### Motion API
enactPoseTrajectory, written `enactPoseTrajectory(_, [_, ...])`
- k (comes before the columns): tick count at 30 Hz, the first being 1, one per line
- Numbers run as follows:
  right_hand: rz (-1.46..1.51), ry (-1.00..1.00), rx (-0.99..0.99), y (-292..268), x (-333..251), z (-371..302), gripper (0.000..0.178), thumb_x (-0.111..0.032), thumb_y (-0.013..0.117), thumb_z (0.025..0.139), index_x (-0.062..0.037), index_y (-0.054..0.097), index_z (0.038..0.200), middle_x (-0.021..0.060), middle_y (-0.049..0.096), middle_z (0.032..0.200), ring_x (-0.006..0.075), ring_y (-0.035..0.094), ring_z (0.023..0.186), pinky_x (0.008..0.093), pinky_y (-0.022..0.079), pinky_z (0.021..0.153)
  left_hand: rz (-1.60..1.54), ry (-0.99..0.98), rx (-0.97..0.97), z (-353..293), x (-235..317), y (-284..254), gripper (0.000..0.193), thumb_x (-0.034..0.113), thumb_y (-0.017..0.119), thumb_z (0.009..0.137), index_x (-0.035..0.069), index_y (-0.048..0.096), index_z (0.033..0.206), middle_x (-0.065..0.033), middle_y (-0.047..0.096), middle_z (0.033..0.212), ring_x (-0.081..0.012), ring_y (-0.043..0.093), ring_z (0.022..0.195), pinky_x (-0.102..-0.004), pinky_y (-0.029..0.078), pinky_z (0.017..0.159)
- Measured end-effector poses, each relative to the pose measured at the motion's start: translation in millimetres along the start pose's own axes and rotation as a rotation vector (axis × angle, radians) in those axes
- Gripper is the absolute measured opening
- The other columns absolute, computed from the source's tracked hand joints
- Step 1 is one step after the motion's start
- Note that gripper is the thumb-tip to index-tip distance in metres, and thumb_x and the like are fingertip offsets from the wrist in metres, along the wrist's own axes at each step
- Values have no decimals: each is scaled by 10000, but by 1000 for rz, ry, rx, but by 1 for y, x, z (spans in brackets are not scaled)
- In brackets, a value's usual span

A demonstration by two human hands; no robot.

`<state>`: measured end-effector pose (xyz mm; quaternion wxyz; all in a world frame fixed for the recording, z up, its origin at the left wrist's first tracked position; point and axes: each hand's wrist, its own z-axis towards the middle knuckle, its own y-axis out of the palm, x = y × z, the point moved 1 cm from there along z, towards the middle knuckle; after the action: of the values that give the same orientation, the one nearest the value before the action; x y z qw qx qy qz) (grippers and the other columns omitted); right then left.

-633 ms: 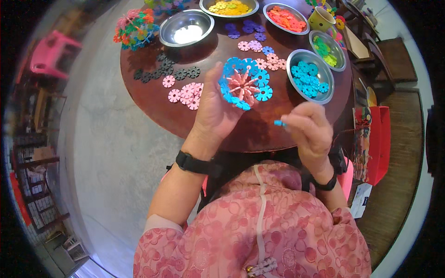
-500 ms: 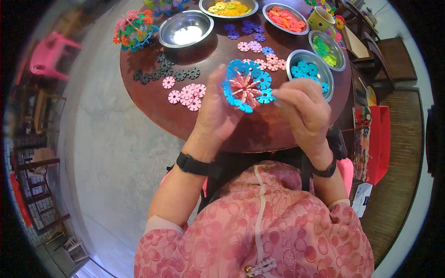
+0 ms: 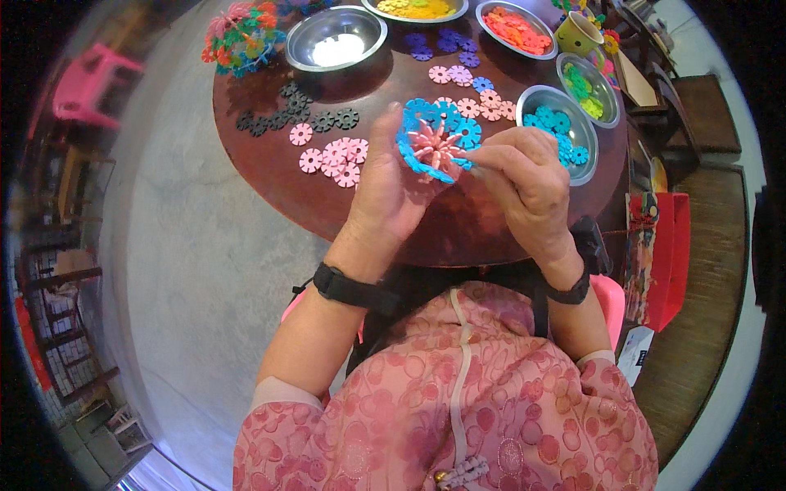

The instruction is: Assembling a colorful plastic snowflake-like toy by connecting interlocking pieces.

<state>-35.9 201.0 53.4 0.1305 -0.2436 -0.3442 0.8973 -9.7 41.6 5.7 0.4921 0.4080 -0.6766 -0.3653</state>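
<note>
A grey floor (image 3: 188, 245) extends along the left side of the view. A round, dark red-brown table (image 3: 458, 233) occupies the upper centre. The person, in a pink patterned garment (image 3: 393, 393), is positioned at its near edge. Steel bowls are arranged along the far and right parts of the table: a yellow-disc bowl (image 3: 417, 22) at the top, an orange-red-disc bowl (image 3: 534, 56) right of it, a green-disc bowl (image 3: 610, 92) further right, and a blue-disc bowl (image 3: 582, 173) nearest the right hand (image 3: 528, 176). A multicoloured ball (image 3: 243, 37) stands at the far left of the table. The left hand (image 3: 389, 180) supports a blue-and-pink assembly (image 3: 438, 147) above the near half of the table; its thumb is upright against the left side, and its fingers close around the underside, mostly hidden from view. The assembly consists of a ring of blue notched discs around a cluster of pink spikes. The right hand's thumb and forefinger are pinched together on a blue disc (image 3: 462, 164) at the assembly's lower right rim; whether this disc is seated cannot be determined. Loose pink discs (image 3: 336, 155) and black discs (image 3: 323, 120) lie left of the assembly; purple discs (image 3: 450, 41) lie beyond it.
</note>
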Motion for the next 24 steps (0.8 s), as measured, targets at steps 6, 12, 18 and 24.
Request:
enactPoseTrajectory(6, [30,21,-23,-3,-5,-2,99,-96,695,732,-95,654,822,36,592,760,230,570,750,354,397,729,26,-41,3,0,3,-6,511,531,485,909,60,557,1095,-138,628,1001,-219,632,853,-355,553,685])
enactPoseTrajectory(12, [13,40,19,1,-1,-1,116,-90,700,720,-90,652,826,40,584,745,232,567,737,355,395,725,89,-44,76,-3,-1,-2,525,560,420,934,79,555,1097,-79,636,994,-181,631,845,-335,543,697])
enactPoseTrajectory(18, [73,110,-49,-3,0,0,123,-95,705,710,-85,645,817,47,564,721,236,557,725,360,388,716,233,-34,88,-7,-2,2,545,592,371,940,98,552,1085,-55,636,963,-158,630,820,-335,552,641])
enactPoseTrajectory(24, [-4,43,-57,-2,-6,-1,117,-110,701,690,-89,615,766,47,522,699,244,529,699,363,383,705,258,-71,100,-7,-6,5,528,595,380,933,105,561,1015,-50,634,887,-147,616,743,-304,532,586])
